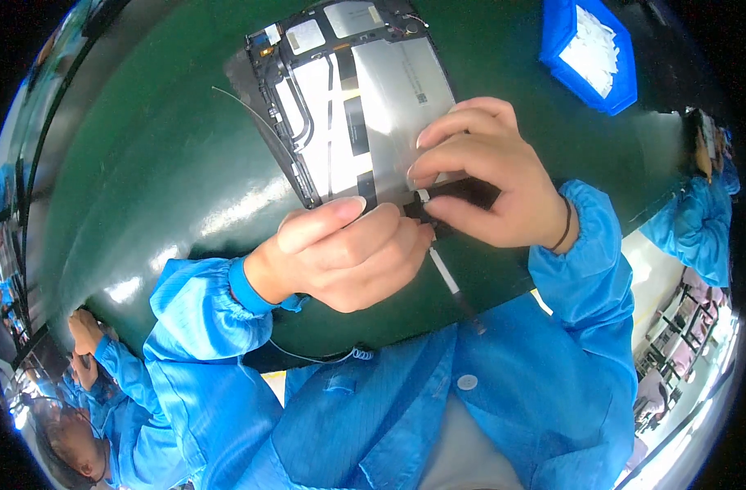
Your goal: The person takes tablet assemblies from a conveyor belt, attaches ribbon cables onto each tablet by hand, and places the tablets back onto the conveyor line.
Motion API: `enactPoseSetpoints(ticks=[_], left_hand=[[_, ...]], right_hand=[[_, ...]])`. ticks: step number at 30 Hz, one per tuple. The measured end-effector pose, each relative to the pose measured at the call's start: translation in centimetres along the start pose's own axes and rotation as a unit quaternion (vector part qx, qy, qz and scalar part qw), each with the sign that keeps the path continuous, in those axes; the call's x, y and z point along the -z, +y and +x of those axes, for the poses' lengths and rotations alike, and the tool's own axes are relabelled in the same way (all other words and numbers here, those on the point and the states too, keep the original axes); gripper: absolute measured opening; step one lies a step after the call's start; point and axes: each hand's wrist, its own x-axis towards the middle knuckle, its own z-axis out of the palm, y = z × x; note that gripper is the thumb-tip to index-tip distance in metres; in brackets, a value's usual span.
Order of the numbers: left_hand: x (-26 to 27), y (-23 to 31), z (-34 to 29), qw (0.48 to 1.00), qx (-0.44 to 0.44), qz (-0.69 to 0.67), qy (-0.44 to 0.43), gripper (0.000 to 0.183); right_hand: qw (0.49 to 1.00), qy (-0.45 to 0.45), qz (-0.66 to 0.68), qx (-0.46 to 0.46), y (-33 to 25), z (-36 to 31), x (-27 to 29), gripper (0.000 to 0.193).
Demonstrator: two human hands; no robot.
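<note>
An opened tablet [402, 90] lies on the green mat, its silver battery plates and dark inner frame showing. At its near edge my left hand [352, 257] is closed, fingers curled and thumb over the corner; what its fingertips hold is hidden. A narrow strip [444, 269], white with a dark end, sticks out just below those fingertips. My right hand [495, 180] bends over the tablet's near right corner. Between its thumb and forefinger sits a small white piece [423, 196]. A dark part beneath that hand is mostly covered.
A blue bin [558, 41] of white pieces stands at the far right of the green mat [177, 147]. A thin wire [242, 101] pokes out from the tablet's left side. A coiled cord [361, 354] runs by my left sleeve. Co-workers in blue sit at both sides.
</note>
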Motion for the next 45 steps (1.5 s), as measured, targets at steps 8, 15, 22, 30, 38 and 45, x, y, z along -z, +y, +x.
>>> enactPoseSetpoints(ticks=[8,15,22,30,38,45], left_hand=[[-0.2,-0.6,-0.3,0.995,-0.093,-0.040,0.004,0.015],[-0.7,-1.9,1.9,0.972,0.173,-0.155,-0.022,0.017],[-3.2,-3.9,2.3,0.948,0.272,-0.151,-0.065,0.016],[-3.2,-3.9,1.9,0.941,0.289,-0.158,-0.077,0.017],[-1.5,-3.7,5.0,0.897,0.366,-0.194,-0.152,0.018],[-1.4,-3.5,5.4,0.879,0.395,-0.199,-0.177,0.019]], right_hand=[[1.000,0.009,-0.016,0.006,-0.5,0.2,-0.2,0.012],[0.903,0.382,-0.161,-0.111,4.6,-2.8,7.5,0.011],[0.851,0.229,-0.469,-0.057,1.9,-2.2,8.6,0.017],[0.979,0.061,-0.196,-0.010,-3.2,-2.9,-1.5,0.026],[0.981,0.054,-0.187,-0.018,-3.1,-3.0,-1.4,0.027],[0.981,0.055,-0.183,-0.032,-3.2,-3.0,-1.5,0.026]])
